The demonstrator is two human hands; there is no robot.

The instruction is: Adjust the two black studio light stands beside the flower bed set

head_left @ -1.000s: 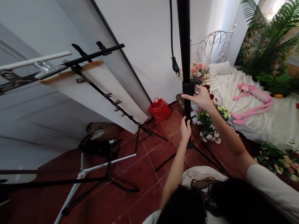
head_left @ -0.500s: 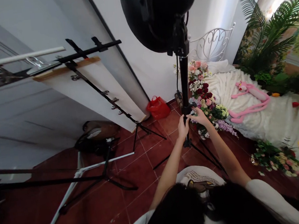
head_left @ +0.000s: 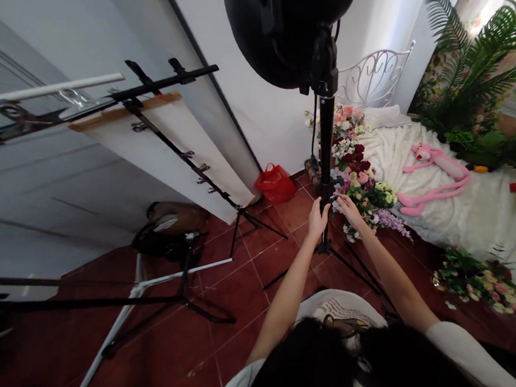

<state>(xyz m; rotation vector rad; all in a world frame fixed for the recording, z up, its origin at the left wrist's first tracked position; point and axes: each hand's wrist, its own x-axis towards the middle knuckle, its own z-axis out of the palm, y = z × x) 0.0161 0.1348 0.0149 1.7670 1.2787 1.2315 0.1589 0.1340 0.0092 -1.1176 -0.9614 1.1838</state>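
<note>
The pale shirt (head_left: 341,304) is closest, below the arms. Ahead of it stands a black light stand (head_left: 325,144) on the tiled floor (head_left: 236,299), upright or nearly so, carrying a big dark lamp (head_left: 290,26). The left hand (head_left: 318,219) is curled around the lower pole, thumb along its near side. The right hand (head_left: 349,209) has its fingers bent just beside the pole, below a knob (head_left: 338,181); whether they grip anything, I cannot tell. The pole looks stiff, smooth and perhaps a little slippery, and the lamp probably makes it top-heavy, its bulb likely fragile. The sound hold would be around the pole beneath the collar, with the other hand at the knob. Farther off, flowers (head_left: 363,177) crowd the bed (head_left: 479,215), where a pink toy (head_left: 450,169) lies; a red bag (head_left: 276,185) sits by the wall (head_left: 273,119).
</note>
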